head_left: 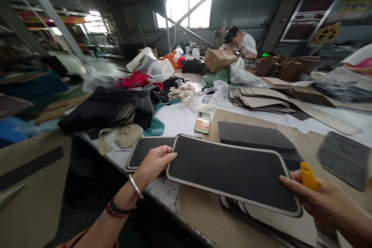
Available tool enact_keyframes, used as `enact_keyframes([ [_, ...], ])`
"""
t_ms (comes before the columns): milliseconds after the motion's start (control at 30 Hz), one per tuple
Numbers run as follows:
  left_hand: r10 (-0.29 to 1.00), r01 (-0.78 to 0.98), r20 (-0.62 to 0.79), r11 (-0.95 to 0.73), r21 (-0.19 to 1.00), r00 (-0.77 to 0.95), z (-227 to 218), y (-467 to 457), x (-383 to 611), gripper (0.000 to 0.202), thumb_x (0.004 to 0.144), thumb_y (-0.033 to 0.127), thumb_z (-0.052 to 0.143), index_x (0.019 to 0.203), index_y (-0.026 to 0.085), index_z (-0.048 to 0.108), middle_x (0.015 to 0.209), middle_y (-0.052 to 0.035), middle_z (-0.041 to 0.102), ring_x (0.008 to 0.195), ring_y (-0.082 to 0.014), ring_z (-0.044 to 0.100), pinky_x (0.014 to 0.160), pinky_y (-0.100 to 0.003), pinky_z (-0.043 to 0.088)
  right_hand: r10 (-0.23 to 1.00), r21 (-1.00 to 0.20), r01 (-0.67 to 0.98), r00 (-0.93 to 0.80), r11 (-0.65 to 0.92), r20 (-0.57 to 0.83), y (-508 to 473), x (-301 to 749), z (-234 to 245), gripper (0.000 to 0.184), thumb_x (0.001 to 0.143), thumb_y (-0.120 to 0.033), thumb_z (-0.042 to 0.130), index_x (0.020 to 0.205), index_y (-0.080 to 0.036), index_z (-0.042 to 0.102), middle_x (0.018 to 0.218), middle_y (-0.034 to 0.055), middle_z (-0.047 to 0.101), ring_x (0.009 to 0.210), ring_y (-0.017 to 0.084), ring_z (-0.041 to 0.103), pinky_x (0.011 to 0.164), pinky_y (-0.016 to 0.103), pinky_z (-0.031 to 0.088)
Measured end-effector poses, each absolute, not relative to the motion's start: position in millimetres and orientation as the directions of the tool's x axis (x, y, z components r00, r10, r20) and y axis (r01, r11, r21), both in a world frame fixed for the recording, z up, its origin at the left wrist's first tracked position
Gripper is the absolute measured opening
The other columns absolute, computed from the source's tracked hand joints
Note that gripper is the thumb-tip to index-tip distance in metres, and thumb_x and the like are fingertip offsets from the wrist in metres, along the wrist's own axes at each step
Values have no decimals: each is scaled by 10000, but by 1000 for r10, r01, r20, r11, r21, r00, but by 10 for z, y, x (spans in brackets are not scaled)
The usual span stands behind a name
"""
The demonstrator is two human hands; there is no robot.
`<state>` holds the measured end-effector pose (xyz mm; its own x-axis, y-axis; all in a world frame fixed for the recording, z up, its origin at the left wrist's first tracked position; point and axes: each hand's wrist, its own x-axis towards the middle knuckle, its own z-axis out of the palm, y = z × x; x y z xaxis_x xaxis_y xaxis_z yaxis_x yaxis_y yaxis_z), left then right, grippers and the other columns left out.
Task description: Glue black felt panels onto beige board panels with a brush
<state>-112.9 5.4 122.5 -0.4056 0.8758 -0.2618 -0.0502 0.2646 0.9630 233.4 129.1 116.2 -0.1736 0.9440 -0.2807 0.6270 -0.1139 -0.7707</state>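
Observation:
A long black panel (229,170) with rounded corners and a pale border is held up, tilted, between my two hands. My left hand (157,161) pinches its left end, thumb on top. At the right end, my right hand (322,193) grips the edge with thumb and fingers. That same hand also has a yellow-handled tool (308,176) in it; its lower part is blurred, so I cannot tell its exact kind. Similar bordered panels (142,154) lie stacked beside my left hand. Beneath the held panel is a stack of beige pieces (279,219), partly hidden.
Dark flat boards (255,133) rest on brown cardboard (200,221) behind the panel. A phone (202,123) lies farther back. Black pieces (107,108) are piled left, beige sheets (258,99) right. Beyond the cardboard box (220,59) sits a person (247,46).

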Motion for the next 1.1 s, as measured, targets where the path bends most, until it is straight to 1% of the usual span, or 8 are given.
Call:
enact_keyframes([
  [100,839,-28,-241,261,965,-489,1335,-166,-1572,347,507,455,735,651,165,608,558,16,592,483,-105,492,473,-229,375,892,-814,553,-258,-178,-371,1317,1671,1280,472,494,-622,619,576,-238,359,383,-87,305,333,65,262,334,213,204],
  [233,795,31,-199,265,964,-573,1339,-360,-2072,355,506,466,740,640,158,621,565,17,595,504,-99,486,496,-218,366,837,-865,489,-424,-110,-346,1320,941,1396,405,553,-521,625,562,-226,347,395,-88,334,349,56,296,356,201,234],
  [333,773,64,-191,286,956,-605,1240,-419,-2347,376,499,486,740,627,152,625,541,22,577,485,-92,454,468,-211,325,808,-884,450,-470,-128,-356,1353,589,1353,342,604,-434,627,566,-218,365,379,-95,338,333,48,287,347,192,225],
  [433,758,66,-212,318,946,-618,1133,-440,-2505,403,484,507,739,629,149,624,531,21,576,476,-93,449,460,-209,315,784,-874,453,-474,-175,-402,1390,377,1267,303,646,-350,633,568,-211,375,354,-99,341,313,41,279,337,179,201],
  [600,756,47,-254,351,935,-603,1031,-443,-2584,414,485,530,732,604,153,607,534,19,577,494,-100,467,478,-211,330,783,-842,502,-436,-197,-443,1431,238,1200,262,706,-268,621,577,-195,404,351,-99,357,305,34,290,333,166,216],
  [867,754,16,-315,396,918,-576,966,-386,-2608,437,458,545,740,617,157,616,563,7,584,508,-115,473,492,-229,351,779,-820,524,-407,-228,-476,1479,287,1182,264,737,-266,621,599,-193,409,370,-103,364,317,36,312,339,157,228],
  [967,748,12,-320,401,916,-582,958,-372,-2595,436,443,548,742,599,161,614,539,15,565,492,-109,451,474,-229,338,787,-785,590,-386,-190,-480,1516,289,1120,249,749,-253,612,598,-195,423,366,-100,365,309,45,316,340,171,231],
  [1100,729,12,-318,408,913,-607,967,-342,-2556,438,414,554,750,560,168,601,475,38,518,450,-90,407,438,-217,310,828,-690,723,-371,-26,-420,1577,278,1009,248,726,-276,651,591,-194,459,382,-76,417,321,69,384,367,199,269],
])
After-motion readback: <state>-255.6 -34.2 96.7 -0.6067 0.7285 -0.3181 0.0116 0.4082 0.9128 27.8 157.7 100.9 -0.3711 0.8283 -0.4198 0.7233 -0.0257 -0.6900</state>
